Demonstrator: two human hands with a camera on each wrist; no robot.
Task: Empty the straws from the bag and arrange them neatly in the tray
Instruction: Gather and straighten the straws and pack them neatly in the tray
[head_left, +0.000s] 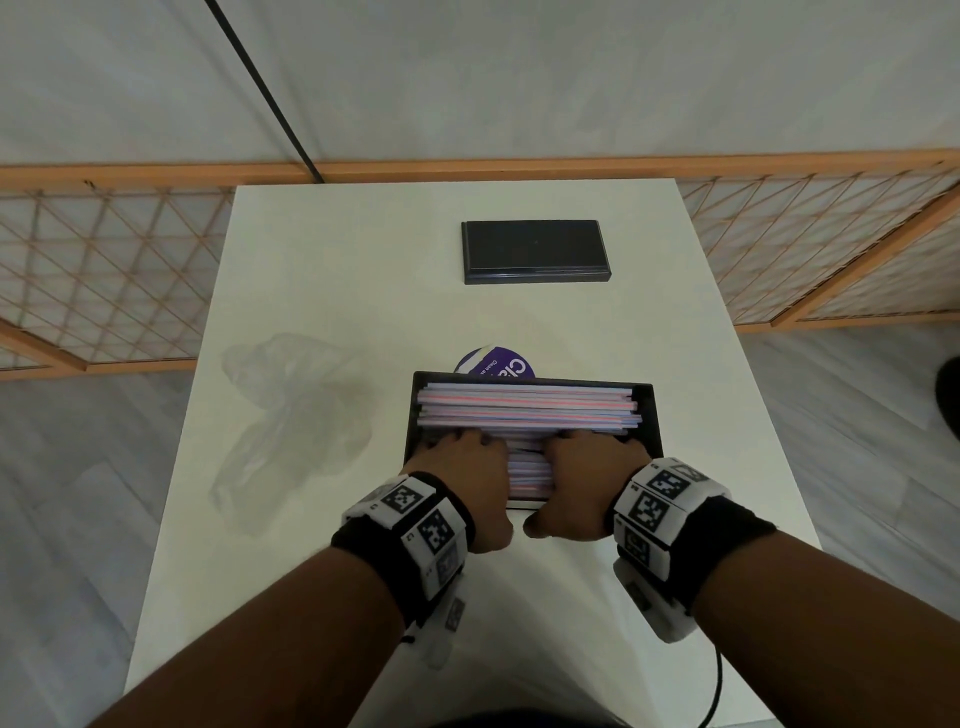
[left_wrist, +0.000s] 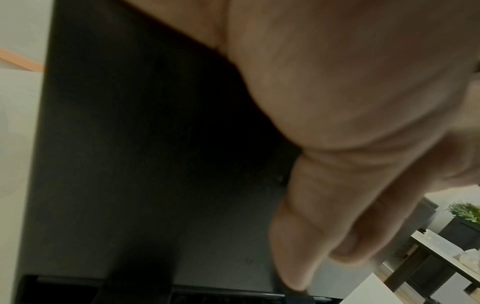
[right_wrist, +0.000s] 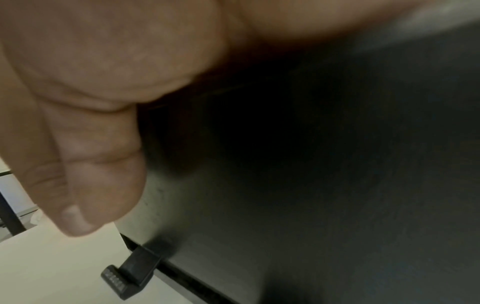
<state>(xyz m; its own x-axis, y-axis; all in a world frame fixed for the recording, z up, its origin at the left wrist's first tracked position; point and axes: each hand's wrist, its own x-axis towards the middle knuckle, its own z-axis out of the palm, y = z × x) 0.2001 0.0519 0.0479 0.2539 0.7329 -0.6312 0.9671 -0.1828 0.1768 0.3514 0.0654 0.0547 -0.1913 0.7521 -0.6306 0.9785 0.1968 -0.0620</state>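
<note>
A black tray (head_left: 656, 415) sits on the white table (head_left: 322, 249), filled with several pink, blue and white striped straws (head_left: 524, 410) lying side by side across it. Both hands hold its near end. My left hand (head_left: 475, 486) and right hand (head_left: 569, 480) curl their fingers over the near wall onto the straws, thumbs outside the wall. In the left wrist view the thumb (left_wrist: 311, 226) lies along the dark tray wall (left_wrist: 130, 164). The right wrist view shows the right thumb (right_wrist: 98, 164) against the tray (right_wrist: 337, 185). The empty clear plastic bag (head_left: 291, 415) lies crumpled to the left.
A flat black rectangular lid or box (head_left: 535, 252) lies at the far middle of the table. A round purple label or lid (head_left: 496, 364) peeks out behind the tray. A small black clip (right_wrist: 130, 275) sticks out at the tray's base. A wooden lattice screen (head_left: 104, 270) stands behind the table.
</note>
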